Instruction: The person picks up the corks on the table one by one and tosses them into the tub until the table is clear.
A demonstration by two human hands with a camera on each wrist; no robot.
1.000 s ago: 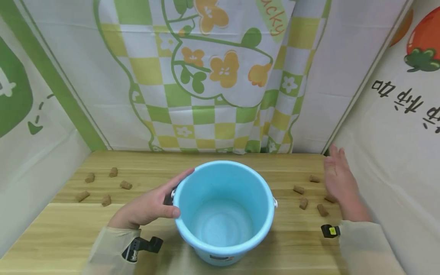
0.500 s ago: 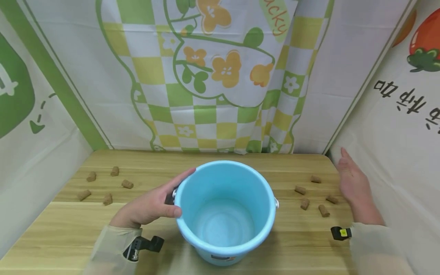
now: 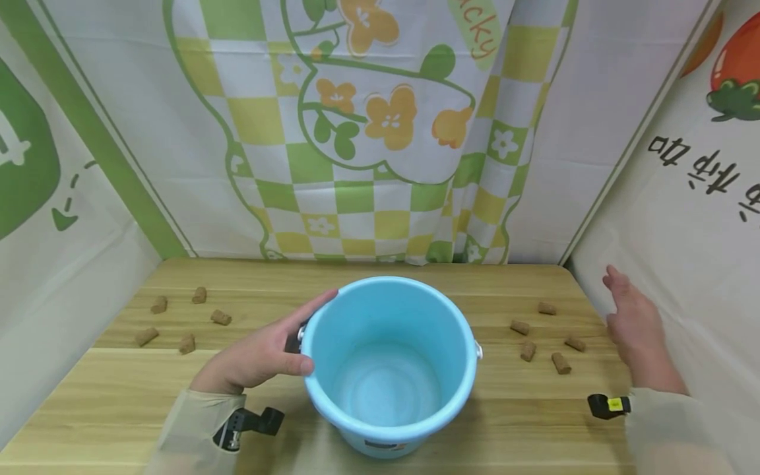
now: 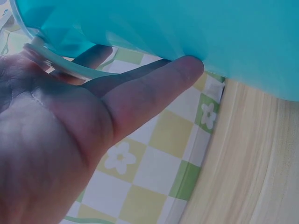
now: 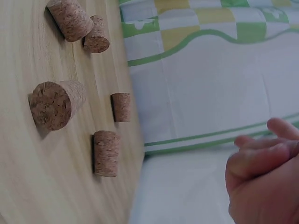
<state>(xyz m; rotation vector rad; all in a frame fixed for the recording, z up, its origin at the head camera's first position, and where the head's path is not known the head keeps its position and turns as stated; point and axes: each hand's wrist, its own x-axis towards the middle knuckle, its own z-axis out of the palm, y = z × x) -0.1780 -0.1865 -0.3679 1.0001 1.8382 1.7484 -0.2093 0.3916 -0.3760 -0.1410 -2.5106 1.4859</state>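
A: Which way did the brown, stubby cylindrical cork [image 3: 574, 343] nearest our right hand [image 3: 638, 330] lie from the fingers?

B: Left of them and a bit closer to us, as we saw it. It was on its side on the pale wooden table [image 3: 505, 409], long axis roughly left-right, right end angled slightly our way. In the head view our hand showed just past the table's right edge, apart from the cork.

A: Did we have anything in those fingers?

B: Nothing we could see. They looked loosely bent, kinda blurry tbh.

A: And our left hand [image 3: 261, 353]?

B: Way farther off. We had it against the left side of the upright blue plastic bucket [image 3: 386, 323], thumb and forefinger spread apart along the rim, fingers pretty straight. So the bucket sat between that hand and the cork.
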